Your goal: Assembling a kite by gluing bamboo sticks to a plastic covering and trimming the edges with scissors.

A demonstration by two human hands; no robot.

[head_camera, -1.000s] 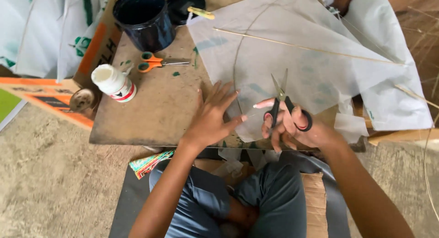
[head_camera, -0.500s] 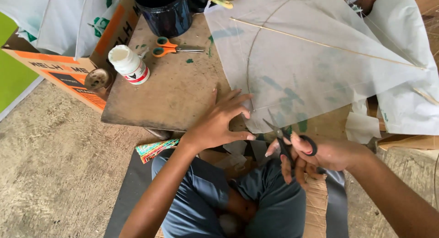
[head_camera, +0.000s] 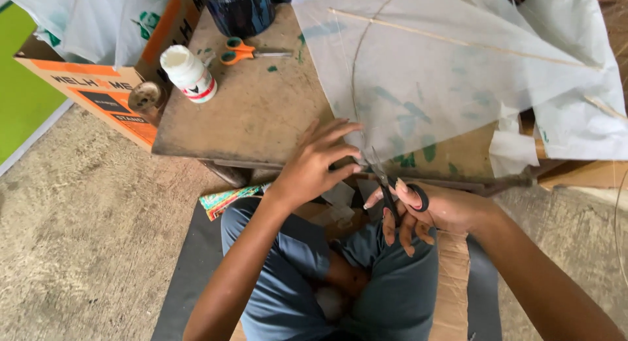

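At table edge, left hand (head_camera: pixel 313 165) flat on translucent sheet (head_camera: pixel 438 72), right hand (head_camera: pixel 428 210) gripping black scissors (head_camera: pixel 387 187), white orange-labelled bottle (head_camera: pixel 188 72) upper left

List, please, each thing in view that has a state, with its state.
left hand: flat, pressing the translucent sheet
right hand: gripping black scissors
black scissors: blades at the sheet's lower edge
translucent sheet: spread over the wooden board
white bottle: upright, capped
orange scissors: lying closed
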